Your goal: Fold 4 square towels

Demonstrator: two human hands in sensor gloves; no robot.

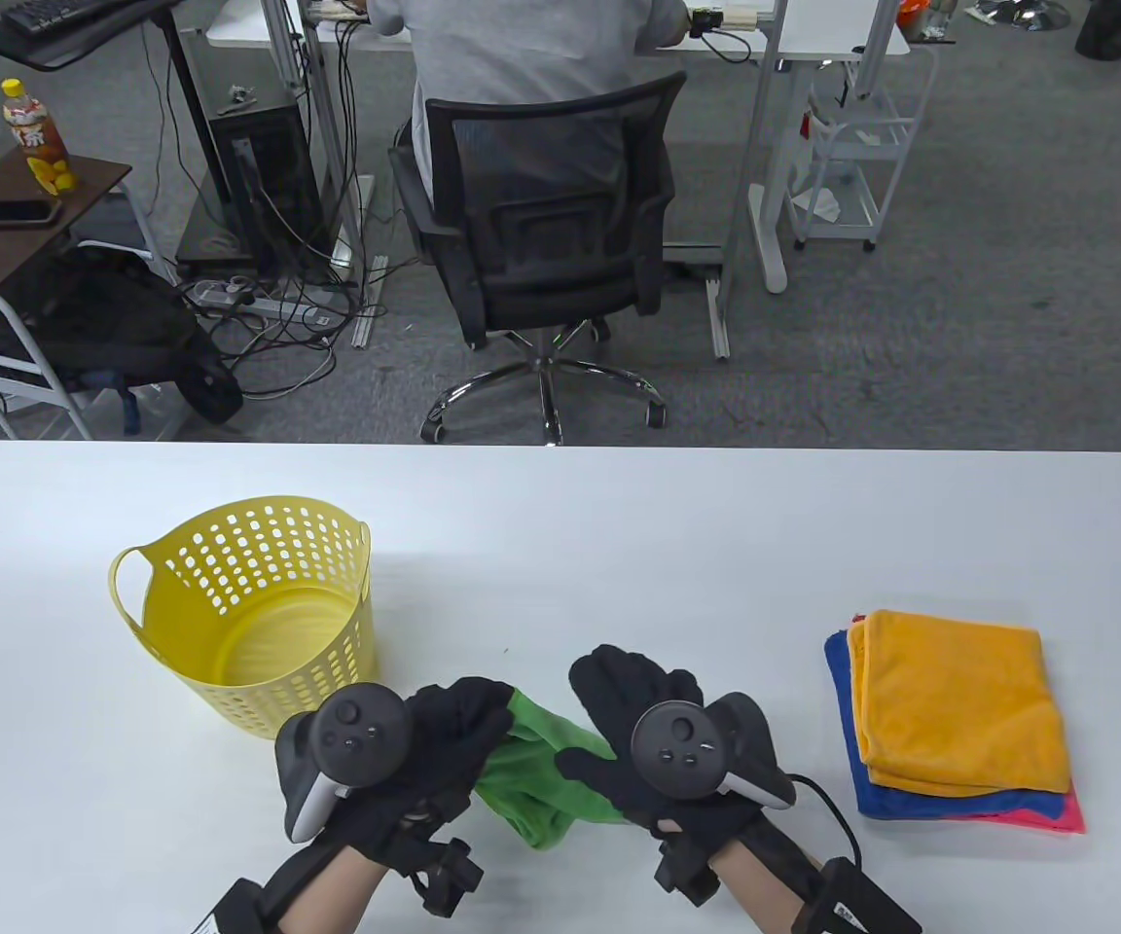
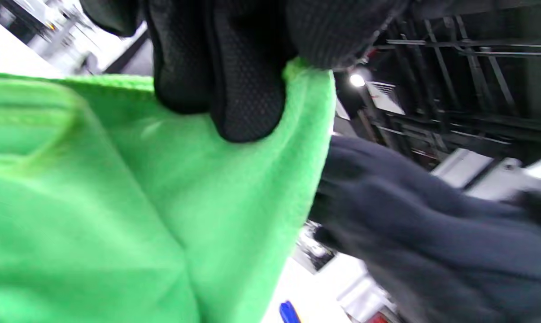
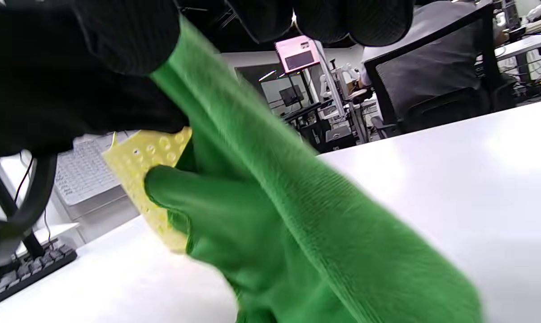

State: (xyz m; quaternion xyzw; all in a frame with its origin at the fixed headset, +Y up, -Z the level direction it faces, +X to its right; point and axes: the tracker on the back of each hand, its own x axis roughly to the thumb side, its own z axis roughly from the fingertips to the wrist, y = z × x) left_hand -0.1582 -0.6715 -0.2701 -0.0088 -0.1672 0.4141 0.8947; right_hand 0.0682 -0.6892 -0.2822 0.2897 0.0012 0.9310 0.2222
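Note:
A green towel (image 1: 536, 773) hangs bunched between my two hands above the near middle of the table. My left hand (image 1: 444, 739) grips its upper edge; in the left wrist view the gloved fingers (image 2: 234, 89) pinch the green cloth (image 2: 118, 202). My right hand (image 1: 633, 730) holds the towel's other side; in the right wrist view the cloth (image 3: 297, 233) runs up between the black fingers (image 3: 118, 40). A stack of folded towels lies at the right: orange (image 1: 959, 700) on top, blue (image 1: 877, 793) and pink (image 1: 1057, 812) under it.
A yellow perforated basket (image 1: 249, 613) stands empty at the left, close to my left hand; it shows behind the cloth in the right wrist view (image 3: 140, 166). The white table (image 1: 619, 545) ends at its far edge, with an office chair (image 1: 541, 253) beyond.

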